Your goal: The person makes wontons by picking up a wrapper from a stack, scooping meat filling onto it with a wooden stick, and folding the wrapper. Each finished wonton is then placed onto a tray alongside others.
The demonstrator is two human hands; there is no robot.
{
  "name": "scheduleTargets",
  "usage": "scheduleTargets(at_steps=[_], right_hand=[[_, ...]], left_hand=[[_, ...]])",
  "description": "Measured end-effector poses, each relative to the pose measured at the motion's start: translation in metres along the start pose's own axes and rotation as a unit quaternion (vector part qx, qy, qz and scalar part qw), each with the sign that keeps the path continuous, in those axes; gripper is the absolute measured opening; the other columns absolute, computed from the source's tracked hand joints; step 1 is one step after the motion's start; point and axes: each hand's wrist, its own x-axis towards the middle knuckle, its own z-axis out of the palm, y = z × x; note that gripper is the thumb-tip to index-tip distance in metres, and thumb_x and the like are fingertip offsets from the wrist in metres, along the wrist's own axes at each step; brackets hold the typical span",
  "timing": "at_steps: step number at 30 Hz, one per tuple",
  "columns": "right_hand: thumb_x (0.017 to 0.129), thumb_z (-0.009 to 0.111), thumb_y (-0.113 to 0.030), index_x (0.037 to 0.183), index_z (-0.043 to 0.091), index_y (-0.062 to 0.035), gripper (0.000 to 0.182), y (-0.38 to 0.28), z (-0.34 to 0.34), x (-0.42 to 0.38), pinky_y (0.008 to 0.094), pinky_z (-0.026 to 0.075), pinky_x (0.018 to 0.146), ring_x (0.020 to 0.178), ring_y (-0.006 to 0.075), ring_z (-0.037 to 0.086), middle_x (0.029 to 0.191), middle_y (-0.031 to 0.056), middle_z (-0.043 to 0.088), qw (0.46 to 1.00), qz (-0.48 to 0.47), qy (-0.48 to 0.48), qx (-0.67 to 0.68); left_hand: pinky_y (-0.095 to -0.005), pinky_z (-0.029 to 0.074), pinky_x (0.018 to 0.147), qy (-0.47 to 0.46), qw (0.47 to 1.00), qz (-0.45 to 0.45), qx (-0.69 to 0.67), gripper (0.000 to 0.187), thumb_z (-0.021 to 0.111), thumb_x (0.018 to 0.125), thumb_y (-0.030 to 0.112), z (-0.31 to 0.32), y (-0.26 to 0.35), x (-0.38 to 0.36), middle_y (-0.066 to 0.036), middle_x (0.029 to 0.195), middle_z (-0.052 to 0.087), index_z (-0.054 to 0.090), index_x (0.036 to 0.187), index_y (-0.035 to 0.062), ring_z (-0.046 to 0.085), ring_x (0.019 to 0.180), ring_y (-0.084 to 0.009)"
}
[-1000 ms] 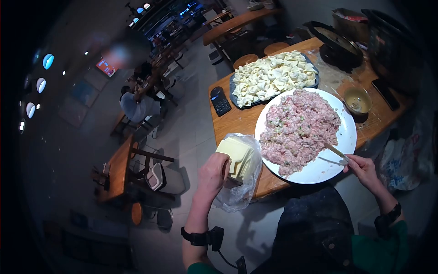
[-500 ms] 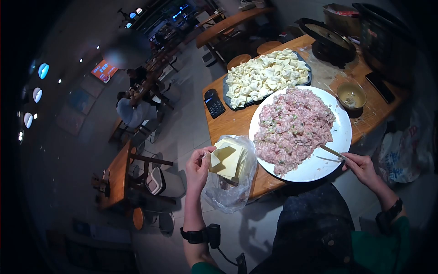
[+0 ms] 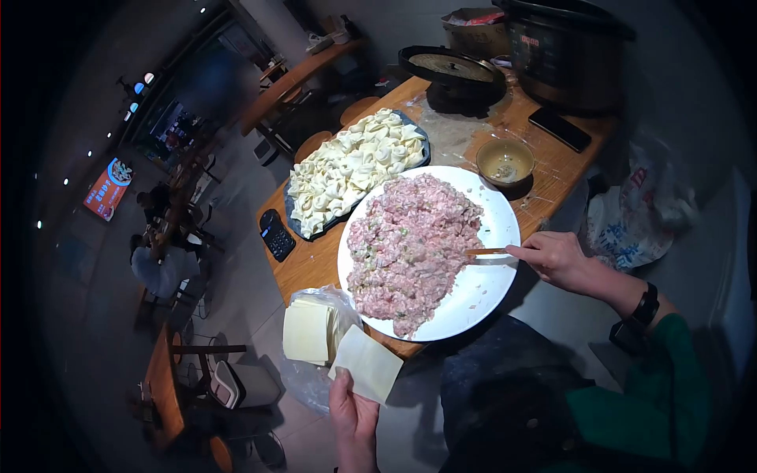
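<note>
My left hand (image 3: 353, 416) pinches one square wonton wrapper (image 3: 371, 366) by its near edge, thumb on top, just in front of the plate. Behind it a stack of wrappers (image 3: 306, 333) sits in a clear plastic bag (image 3: 306, 388). In my right hand (image 3: 556, 260) is a thin flat stick (image 3: 489, 251), its tip at the right edge of the pink minced meat filling (image 3: 414, 248). The filling, flecked with green, is heaped on a large white plate (image 3: 495, 284). Beyond lies a dark tray (image 3: 426, 151) piled with folded wontons (image 3: 355, 169).
A black calculator (image 3: 277, 236) lies on the wooden table (image 3: 303, 270) left of the plate. A small bowl (image 3: 505, 162), a phone (image 3: 560, 129), a round black lid (image 3: 451, 67) and a dark cooker (image 3: 560, 59) stand farther back. Plastic bags (image 3: 635, 217) hang at the right.
My left hand has lifted one wrapper off the stack and drawn it towards me, beside the plate. The stick tip remains at the filling's edge. The view has swung right.
</note>
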Motion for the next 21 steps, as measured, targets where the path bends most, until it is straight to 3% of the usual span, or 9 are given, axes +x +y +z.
scheduleTargets(at_steps=[2, 4, 7, 10, 14, 16, 21], right_hand=[[0.075, 0.06, -0.003, 0.111, 0.06, -0.018, 0.039, 0.006, 0.011, 0.001, 0.0364, 0.043, 0.045, 0.061, 0.0247, 0.058, 0.073, 0.0064, 0.057, 1.0, -0.005, -0.005, -0.009], [0.076, 0.059, -0.004, 0.11, 0.059, -0.0188, 0.038, 0.007, 0.014, 0.002, 0.0371, 0.042, 0.044, 0.06, 0.0245, 0.058, 0.073, 0.0067, 0.057, 0.996, 0.008, -0.091, -0.014], [0.074, 0.059, -0.005, 0.109, 0.06, -0.0202, 0.038, 0.003, 0.0, 0.002, 0.0368, 0.042, 0.043, 0.058, 0.025, 0.058, 0.07, 0.0067, 0.056, 0.991, 0.014, -0.133, -0.004], [0.073, 0.059, -0.005, 0.109, 0.059, -0.021, 0.04, 0.004, -0.005, 0.001, 0.0366, 0.042, 0.043, 0.056, 0.025, 0.057, 0.068, 0.0065, 0.055, 0.997, 0.0, -0.063, -0.034], [0.073, 0.058, -0.006, 0.111, 0.058, -0.0218, 0.042, 0.006, 0.013, 0.004, 0.0366, 0.042, 0.042, 0.054, 0.0248, 0.056, 0.066, 0.007, 0.054, 0.999, -0.016, -0.03, -0.002], [0.074, 0.057, -0.007, 0.114, 0.056, -0.0222, 0.044, 0.008, 0.017, 0.005, 0.0364, 0.041, 0.041, 0.055, 0.0248, 0.056, 0.066, 0.0076, 0.054, 0.993, -0.015, -0.108, -0.032], [0.074, 0.056, -0.005, 0.117, 0.055, -0.021, 0.046, 0.003, -0.003, -0.003, 0.0364, 0.041, 0.041, 0.056, 0.0254, 0.057, 0.067, 0.0079, 0.055, 0.992, -0.012, -0.124, 0.001]], left_hand=[[-0.0476, 0.037, 0.104, 0.006, 0.998, -0.045, 0.039, 0.049, 0.056, 0.091, 0.017, -0.01, -0.022, -0.007, -0.013, 0.135, 0.046, 0.037, 0.134, 0.0037, 0.045, 0.124, -0.0285], [-0.047, 0.035, 0.106, -0.006, 0.994, -0.096, -0.041, 0.05, 0.059, 0.088, 0.015, -0.023, -0.04, -0.012, -0.012, 0.135, 0.047, 0.039, 0.133, 0.006, 0.045, 0.124, -0.0273], [-0.0473, 0.033, 0.107, -0.014, 0.99, -0.068, -0.12, 0.051, 0.062, 0.086, 0.015, -0.04, -0.059, -0.02, -0.011, 0.134, 0.048, 0.042, 0.132, 0.0065, 0.045, 0.124, -0.0265], [-0.0467, 0.033, 0.106, -0.005, 0.992, -0.038, -0.123, 0.045, 0.051, 0.092, 0.026, -0.046, -0.076, -0.027, -0.013, 0.135, 0.047, 0.043, 0.132, 0.0042, 0.044, 0.125, -0.0288], [-0.0464, 0.031, 0.107, 0.04, 0.988, -0.09, -0.116, 0.046, 0.052, 0.091, 0.025, -0.045, -0.088, -0.028, -0.012, 0.135, 0.047, 0.044, 0.131, 0.0039, 0.043, 0.126, -0.0289], [-0.0481, 0.029, 0.109, 0.033, 0.989, -0.099, -0.108, 0.045, 0.053, 0.086, 0.01, -0.047, -0.091, -0.027, -0.011, 0.133, 0.049, 0.045, 0.13, 0.007, 0.044, 0.126, -0.0278], [-0.0472, 0.029, 0.109, 0.019, 0.984, -0.084, -0.159, 0.044, 0.052, 0.089, 0.016, -0.061, -0.096, -0.032, -0.011, 0.133, 0.049, 0.044, 0.131, 0.0064, 0.044, 0.125, -0.028]])
